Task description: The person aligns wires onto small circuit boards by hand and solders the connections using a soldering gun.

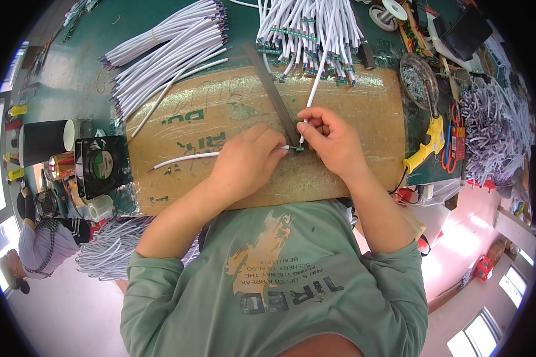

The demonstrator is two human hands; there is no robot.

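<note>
As we lean over a dark green desk (89, 71), a flat brown board (369, 113) with dark lettering lies before us, a fanned bundle of slim white cables (164, 74) at its ten o'clock. Our left hand (250, 157) has its fingers pinching a single white cable (187, 158) that trails toward nine o'clock; our right hand (333, 140) pinches a second white cable (317, 83) running toward twelve. Between them, at both cables' near ends, sits a small green circuit piece (299, 149).

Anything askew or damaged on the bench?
One white cable juts off the left-hand pile onto the brown board, angled away from the rest. The board's surface also looks scuffed.
</note>
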